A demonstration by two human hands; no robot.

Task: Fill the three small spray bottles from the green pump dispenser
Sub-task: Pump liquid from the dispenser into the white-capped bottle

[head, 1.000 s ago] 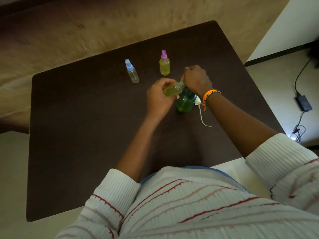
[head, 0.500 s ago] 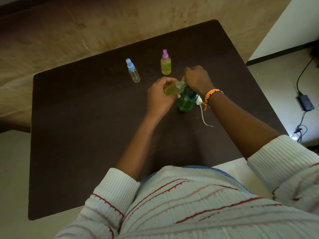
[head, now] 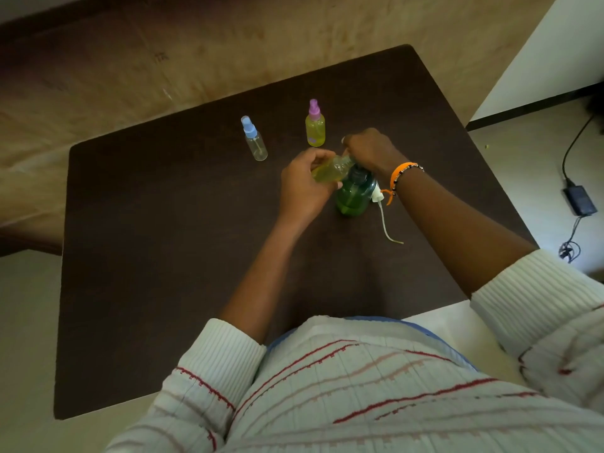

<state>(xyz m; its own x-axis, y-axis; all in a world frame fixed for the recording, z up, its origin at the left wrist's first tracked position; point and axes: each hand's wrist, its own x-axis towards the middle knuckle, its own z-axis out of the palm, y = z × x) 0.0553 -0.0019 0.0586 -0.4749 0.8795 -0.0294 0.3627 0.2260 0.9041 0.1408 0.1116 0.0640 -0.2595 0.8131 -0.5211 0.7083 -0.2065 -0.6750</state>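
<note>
The green pump dispenser (head: 354,194) stands mid-table. My right hand (head: 371,150) rests closed over its pump head, which is hidden beneath the fingers. My left hand (head: 302,186) grips a small uncapped spray bottle (head: 330,170), tilted with its neck toward the dispenser's top and holding yellowish liquid. A white spray cap with a long dip tube (head: 384,217) lies on the table just right of the dispenser. Farther back stand a pink-capped bottle (head: 315,125) full of yellow liquid and a blue-capped bottle (head: 255,140) that looks clear and empty.
The dark brown table (head: 163,256) ends near my torso. Beyond its right edge, a black power adapter (head: 579,200) and its cable lie on the floor. A wooden floor surface runs behind the table.
Both hands stay at the dispenser with almost no shift. The tilted bottle remains at the pump's outlet.
</note>
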